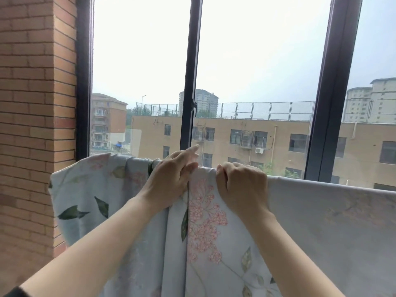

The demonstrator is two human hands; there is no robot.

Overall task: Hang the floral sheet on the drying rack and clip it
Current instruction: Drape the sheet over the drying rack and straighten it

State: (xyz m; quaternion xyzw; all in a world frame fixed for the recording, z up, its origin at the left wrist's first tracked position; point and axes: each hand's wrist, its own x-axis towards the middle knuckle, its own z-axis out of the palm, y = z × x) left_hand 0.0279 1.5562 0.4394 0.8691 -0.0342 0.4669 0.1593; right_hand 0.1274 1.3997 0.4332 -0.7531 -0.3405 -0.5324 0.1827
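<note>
the floral sheet (205,221) hangs draped over a support hidden under its top fold, in front of the window (190,82). the left hand (171,176) pinches a bunched fold at the top edge, one finger sticking up. just beside it, the right hand (242,185) curls its fingers over the same edge. a brick wall (36,103) stands at the left.
</note>
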